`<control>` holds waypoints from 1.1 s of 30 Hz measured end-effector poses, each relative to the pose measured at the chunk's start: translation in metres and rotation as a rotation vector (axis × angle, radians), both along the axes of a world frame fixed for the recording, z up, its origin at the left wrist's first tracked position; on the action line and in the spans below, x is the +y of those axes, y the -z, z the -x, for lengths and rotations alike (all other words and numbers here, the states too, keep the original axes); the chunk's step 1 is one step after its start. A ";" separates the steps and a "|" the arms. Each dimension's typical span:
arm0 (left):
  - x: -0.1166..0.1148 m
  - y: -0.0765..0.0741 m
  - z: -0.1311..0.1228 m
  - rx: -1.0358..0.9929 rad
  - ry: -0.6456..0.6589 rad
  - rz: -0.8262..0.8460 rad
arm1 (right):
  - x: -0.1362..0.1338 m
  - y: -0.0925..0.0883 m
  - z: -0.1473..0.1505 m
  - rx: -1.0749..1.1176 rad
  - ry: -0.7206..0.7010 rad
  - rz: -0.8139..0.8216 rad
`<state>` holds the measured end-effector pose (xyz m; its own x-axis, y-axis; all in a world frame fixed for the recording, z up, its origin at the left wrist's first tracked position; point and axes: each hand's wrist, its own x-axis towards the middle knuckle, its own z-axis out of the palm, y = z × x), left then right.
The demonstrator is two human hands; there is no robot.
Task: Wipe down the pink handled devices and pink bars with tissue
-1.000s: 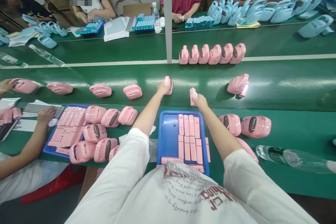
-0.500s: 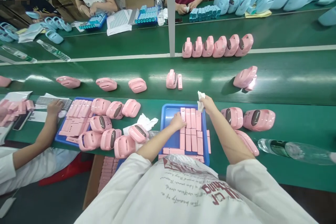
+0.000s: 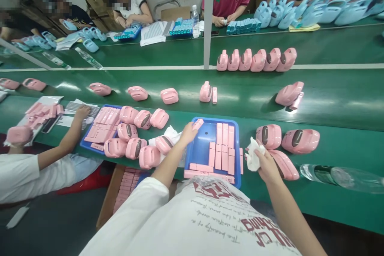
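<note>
My left hand (image 3: pixel 188 133) is closed on a small pink rectangular plastic piece (image 3: pixel 198 124), raised over the top left corner of the blue tray (image 3: pixel 199 150). Inside the tray, several similar pink pieces (image 3: pixel 222 156) lie in rows on the right side and along the near edge. A crumpled white tissue (image 3: pixel 253 154) is pinched in my right hand (image 3: pixel 265 163), to the right of the tray. Close to that hand are rounded pink housings with dark oval windows; one housing (image 3: pixel 285 165) is partly covered by my fingers.
Several pink housings (image 3: pixel 145 156) stand left of my tray, beside another blue tray (image 3: pixel 87 144). A plastic bottle (image 3: pixel 339 178) lies on the right. A co-worker's hand (image 3: pixel 82 113) rests at the left. More housings (image 3: pixel 169 96) sit along the green belt (image 3: pixel 249 88).
My left hand has lifted a pink piece from the upper row and moved left and up with it. My right hand has shifted right and down with the tissue. The view has tilted slightly.
</note>
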<state>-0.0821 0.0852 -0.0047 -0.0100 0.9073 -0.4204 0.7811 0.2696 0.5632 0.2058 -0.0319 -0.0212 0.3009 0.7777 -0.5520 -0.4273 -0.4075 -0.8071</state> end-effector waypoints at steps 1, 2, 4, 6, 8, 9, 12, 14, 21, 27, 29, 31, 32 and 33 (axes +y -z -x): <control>0.001 -0.008 0.014 0.086 -0.006 -0.008 | -0.007 -0.001 0.000 0.020 0.016 0.029; 0.002 -0.014 0.025 0.176 -0.003 0.000 | -0.012 -0.001 -0.001 0.027 0.022 0.056; 0.005 -0.022 0.036 0.322 0.023 0.041 | -0.017 -0.002 -0.001 0.044 0.028 0.089; 0.007 -0.021 0.033 0.410 0.065 0.077 | -0.016 -0.003 0.000 0.059 0.026 0.098; 0.007 -0.016 0.017 0.468 0.101 0.095 | -0.012 -0.005 0.002 0.058 0.007 0.098; 0.007 -0.013 0.006 0.488 0.115 0.101 | -0.009 -0.007 0.002 0.050 -0.005 0.096; 0.010 -0.004 -0.022 0.513 0.148 0.136 | -0.001 -0.013 0.003 0.022 -0.035 0.086; 0.021 -0.004 -0.028 0.498 0.165 0.172 | 0.003 -0.017 0.004 0.002 -0.056 0.079; 0.072 -0.027 0.040 0.403 0.124 0.303 | 0.001 -0.006 0.008 0.026 -0.083 0.006; 0.032 -0.032 0.077 0.217 0.053 0.224 | 0.009 0.012 0.016 0.258 -0.142 0.049; 0.016 -0.036 0.080 0.120 0.007 0.144 | 0.011 0.010 0.021 0.341 -0.124 0.083; 0.003 -0.048 0.080 -0.007 -0.048 0.048 | 0.012 0.005 0.025 0.391 -0.066 0.098; -0.004 -0.056 0.078 -0.075 -0.075 0.001 | 0.012 0.003 0.027 0.399 -0.043 0.102; -0.010 -0.064 0.075 -0.130 -0.097 -0.045 | 0.012 0.000 0.028 0.392 -0.023 0.104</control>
<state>-0.1571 0.0750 0.0598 -0.0470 0.9228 -0.3825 0.6720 0.3125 0.6714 0.1777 -0.0202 -0.0215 0.0352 0.7157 -0.6975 -0.6843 -0.4913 -0.5388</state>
